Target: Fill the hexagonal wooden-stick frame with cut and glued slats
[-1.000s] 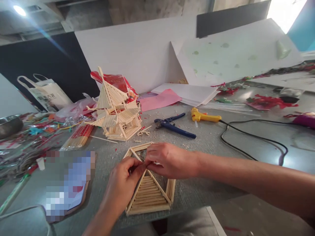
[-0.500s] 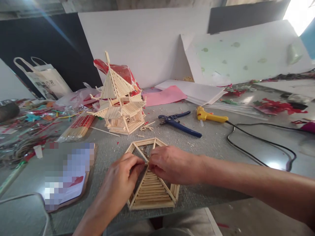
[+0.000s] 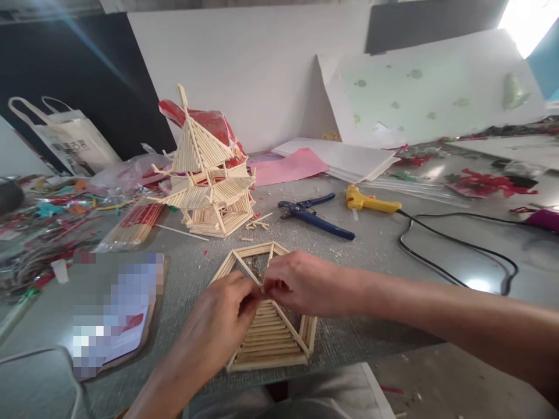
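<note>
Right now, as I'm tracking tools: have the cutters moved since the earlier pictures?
No; the cutters keep their place left of the glue gun; only the view shifted.

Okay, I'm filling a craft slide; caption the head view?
Two hands meet over a stick frame, a stick pagoda model standing behind.

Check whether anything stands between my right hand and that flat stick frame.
Nothing visible does: your right hand is at the middle of the stick frame, close beside your left hand.
</note>
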`<state>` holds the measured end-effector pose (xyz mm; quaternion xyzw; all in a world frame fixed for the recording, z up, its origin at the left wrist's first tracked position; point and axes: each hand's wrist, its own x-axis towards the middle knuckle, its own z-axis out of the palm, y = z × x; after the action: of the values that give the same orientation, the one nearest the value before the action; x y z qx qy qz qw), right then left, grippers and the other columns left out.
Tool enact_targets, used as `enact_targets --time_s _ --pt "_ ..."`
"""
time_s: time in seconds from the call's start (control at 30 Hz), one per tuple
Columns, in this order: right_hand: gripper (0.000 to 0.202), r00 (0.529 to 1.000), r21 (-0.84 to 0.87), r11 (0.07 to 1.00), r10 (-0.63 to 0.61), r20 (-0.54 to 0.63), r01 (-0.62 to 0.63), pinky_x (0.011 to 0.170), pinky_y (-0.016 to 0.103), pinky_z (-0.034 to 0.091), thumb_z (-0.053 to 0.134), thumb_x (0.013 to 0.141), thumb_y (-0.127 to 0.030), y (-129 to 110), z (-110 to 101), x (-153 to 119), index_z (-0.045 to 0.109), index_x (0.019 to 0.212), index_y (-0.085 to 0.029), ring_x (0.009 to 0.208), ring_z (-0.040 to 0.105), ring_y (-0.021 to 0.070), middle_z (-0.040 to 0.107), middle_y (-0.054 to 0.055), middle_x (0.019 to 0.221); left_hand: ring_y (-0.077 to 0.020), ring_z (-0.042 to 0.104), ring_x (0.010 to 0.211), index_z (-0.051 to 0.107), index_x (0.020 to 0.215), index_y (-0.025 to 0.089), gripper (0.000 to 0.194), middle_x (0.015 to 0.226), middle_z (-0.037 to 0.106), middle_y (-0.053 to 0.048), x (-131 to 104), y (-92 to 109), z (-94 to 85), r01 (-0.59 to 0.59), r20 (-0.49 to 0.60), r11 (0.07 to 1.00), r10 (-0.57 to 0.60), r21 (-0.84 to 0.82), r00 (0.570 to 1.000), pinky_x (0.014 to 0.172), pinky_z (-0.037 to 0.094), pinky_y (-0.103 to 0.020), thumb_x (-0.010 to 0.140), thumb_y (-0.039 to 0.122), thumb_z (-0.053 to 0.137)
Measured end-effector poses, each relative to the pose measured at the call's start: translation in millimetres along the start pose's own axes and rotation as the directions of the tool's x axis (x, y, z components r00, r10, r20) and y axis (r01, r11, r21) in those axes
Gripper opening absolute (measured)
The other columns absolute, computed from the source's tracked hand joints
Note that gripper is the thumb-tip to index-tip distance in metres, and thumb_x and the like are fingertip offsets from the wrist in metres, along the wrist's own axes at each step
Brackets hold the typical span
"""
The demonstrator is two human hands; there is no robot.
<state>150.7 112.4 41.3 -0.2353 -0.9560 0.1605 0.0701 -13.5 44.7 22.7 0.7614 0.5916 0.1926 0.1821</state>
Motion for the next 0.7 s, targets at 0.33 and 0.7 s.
enact_targets --time_s 0.33,0.7 --pt "0.013 1.000 0.049 0.999 -0.020 0.003 0.020 0.059 0.019 0.037 0.050 0.072 -0.008 3 -10 -6 0.062 0.071 -0.013 0.063 0.051 0.0086 0.061 0.001 0.069 -0.0160 0.056 0.075 0.060 0.074 0.021 0.018 0.079 0.061 -0.002 4 9 -4.9 -0.017 0.072 0.995 0.010 0.098 0.997 0.066 0.037 -0.025 0.077 0.014 0.043" --pt "0.019 0.999 -0.114 0.993 -0.021 0.034 0.025 0.068 0.025 0.043 0.046 0.080 -0.014 -1 2 -7 0.064 0.076 -0.013 0.073 0.056 0.0138 0.062 0.006 0.076 -0.0150 0.059 0.066 0.064 0.077 0.021 0.016 0.071 0.066 0.000 8 -4 -3.6 0.057 0.066 0.989 -0.048 -0.133 0.997 0.060 0.039 -0.023 0.078 0.025 0.048"
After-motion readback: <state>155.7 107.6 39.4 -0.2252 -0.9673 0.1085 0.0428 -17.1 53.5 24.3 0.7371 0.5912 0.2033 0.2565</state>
